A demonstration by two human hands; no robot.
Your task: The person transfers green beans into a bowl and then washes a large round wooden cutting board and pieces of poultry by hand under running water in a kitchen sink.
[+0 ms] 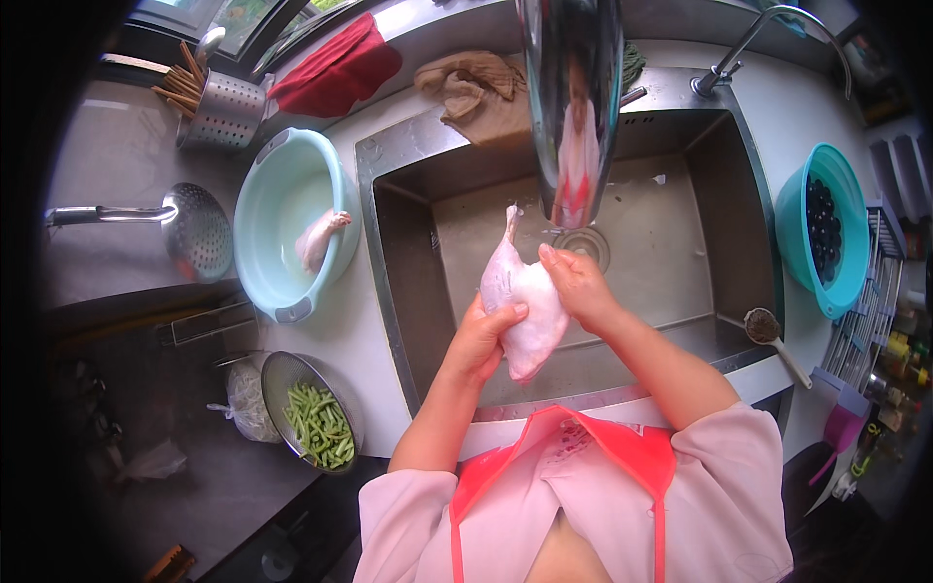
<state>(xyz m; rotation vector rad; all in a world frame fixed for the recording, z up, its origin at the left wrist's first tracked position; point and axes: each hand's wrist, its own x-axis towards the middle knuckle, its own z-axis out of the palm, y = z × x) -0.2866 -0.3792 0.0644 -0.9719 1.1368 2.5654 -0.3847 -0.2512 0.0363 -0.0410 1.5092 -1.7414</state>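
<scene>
A raw poultry leg quarter (526,310) is held over the stainless steel sink (466,218), its bony end pointing away from me. My left hand (485,331) grips its left side, thumb laid across the skin. On the opposite side, my right hand (579,288) has its fingers and thumb on the meat's right edge. Just beyond my hands hangs the shiny metal faucet (576,124), with the round drain (583,248) partly hidden below. Another raw poultry leg (319,240) leans in the pale blue plastic basin (273,211) left of the sink, its bone end over the rim.
Cut green beans (319,426) fill a mesh strainer (273,386) at the lower left. A turquoise bowl (794,240) holds dark round fruit (822,226) at right, near a scrubbing brush (763,328). A skimmer (195,229), brown cloth (485,91) and smaller tap (707,81) surround the sink.
</scene>
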